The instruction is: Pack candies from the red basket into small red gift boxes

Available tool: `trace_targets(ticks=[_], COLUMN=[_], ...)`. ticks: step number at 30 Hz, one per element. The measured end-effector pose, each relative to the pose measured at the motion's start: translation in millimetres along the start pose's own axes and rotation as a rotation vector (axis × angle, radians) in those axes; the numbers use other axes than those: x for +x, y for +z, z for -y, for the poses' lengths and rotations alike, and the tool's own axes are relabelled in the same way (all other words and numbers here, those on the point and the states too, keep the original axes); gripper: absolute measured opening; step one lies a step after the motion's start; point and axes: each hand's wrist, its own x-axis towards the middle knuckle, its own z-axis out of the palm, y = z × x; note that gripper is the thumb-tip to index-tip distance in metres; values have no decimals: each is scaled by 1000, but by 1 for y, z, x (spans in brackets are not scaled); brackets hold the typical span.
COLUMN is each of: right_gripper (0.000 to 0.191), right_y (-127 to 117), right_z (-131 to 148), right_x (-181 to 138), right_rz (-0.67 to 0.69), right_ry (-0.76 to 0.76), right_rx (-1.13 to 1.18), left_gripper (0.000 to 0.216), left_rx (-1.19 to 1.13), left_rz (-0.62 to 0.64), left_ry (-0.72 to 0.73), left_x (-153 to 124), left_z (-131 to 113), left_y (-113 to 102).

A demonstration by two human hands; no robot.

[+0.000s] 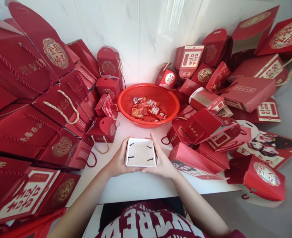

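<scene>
I hold a small open gift box [140,152] with a white inside and four dark slits, just above the white table [136,185]. My left hand [118,159] is wrapped round its left side. My right hand [162,159] grips its right side, fingers along the edge. Straight beyond the box stands a red plastic basket [172,99] with several small red candy packets [147,108] in it.
Red paper gift bags and boxes with rope handles are piled high on the left [36,109] and on the right [225,109], up to the white wall [148,36]. A flat red box [265,178] overhangs the table's right front corner.
</scene>
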Motion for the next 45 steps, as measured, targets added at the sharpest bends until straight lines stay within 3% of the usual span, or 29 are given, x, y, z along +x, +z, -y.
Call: trace_targets(ticks=[6,10,18,45], right_gripper=[133,125,116,118], right_y=[4,6,7,7], right_z=[-11,-17,-15,-18], right_x=[13,11,11,10], right_rz=[-67,-87,-90,-76], right_ry=[21,17,4,23], right_rx=[42,18,3,-5], left_gripper=[88,90,89,91], left_rx=[-44,-69,-91,-84], left_rz=[49,38,43,40], left_ry=[64,43,18,13], left_x=[23,23,21,20], left_z=[9,21,20,22], left_y=[-6,-5,-6,-6])
